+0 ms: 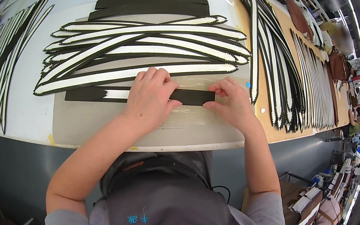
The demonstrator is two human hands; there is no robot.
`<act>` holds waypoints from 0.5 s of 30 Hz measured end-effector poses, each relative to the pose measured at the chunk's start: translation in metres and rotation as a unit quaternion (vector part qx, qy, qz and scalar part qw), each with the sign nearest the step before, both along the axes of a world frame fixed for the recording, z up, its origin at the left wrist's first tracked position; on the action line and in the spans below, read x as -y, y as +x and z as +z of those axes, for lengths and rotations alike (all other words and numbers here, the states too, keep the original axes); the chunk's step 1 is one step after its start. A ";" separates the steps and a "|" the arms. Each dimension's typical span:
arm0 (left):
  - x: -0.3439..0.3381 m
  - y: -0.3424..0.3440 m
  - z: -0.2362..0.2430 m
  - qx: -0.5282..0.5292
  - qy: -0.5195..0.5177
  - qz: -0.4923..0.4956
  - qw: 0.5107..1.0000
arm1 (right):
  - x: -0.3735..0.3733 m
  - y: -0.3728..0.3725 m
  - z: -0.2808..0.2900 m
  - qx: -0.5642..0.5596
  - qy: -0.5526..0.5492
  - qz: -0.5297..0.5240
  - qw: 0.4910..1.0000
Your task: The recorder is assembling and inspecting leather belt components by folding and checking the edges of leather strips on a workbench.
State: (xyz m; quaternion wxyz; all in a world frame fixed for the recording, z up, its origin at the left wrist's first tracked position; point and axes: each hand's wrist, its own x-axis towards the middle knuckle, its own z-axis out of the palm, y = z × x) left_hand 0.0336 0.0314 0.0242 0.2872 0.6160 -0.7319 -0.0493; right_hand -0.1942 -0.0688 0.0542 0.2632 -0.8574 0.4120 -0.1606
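A long black strip [194, 97] lies slantwise across the work mat, close to the table's front edge. Along its left part runs a narrower white strip [116, 93], which passes out of sight under my left hand. My left hand [151, 93] bends over the middle of the black strip, thumb at its near edge and fingers at its far edge. At the strip's right end, my right hand [230, 100] pinches the corners between thumb and fingers. Just beyond lies a crisscrossed pile of black strips with white centres [105, 78], their white ends jagged.
Plain dark strips [150, 5] are stacked behind the pile. More black-and-white strips lie in a bundle [270, 61] at right and a fanned row [1, 69] at far left. The grey mat [84, 126] covers the table near me. A small blue disc [248, 85] sits beside my right hand.
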 end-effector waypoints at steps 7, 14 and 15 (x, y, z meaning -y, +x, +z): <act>0.002 -0.005 0.008 -0.007 -0.048 -0.020 0.999 | -0.009 -0.019 -0.020 0.082 0.000 -0.039 0.996; -0.013 -0.013 -0.015 0.019 -0.061 -0.039 0.997 | -0.026 -0.031 -0.036 0.056 -0.200 0.016 0.978; -0.016 -0.013 -0.015 0.020 -0.060 -0.043 0.997 | -0.032 -0.034 -0.035 0.028 -0.198 0.013 0.980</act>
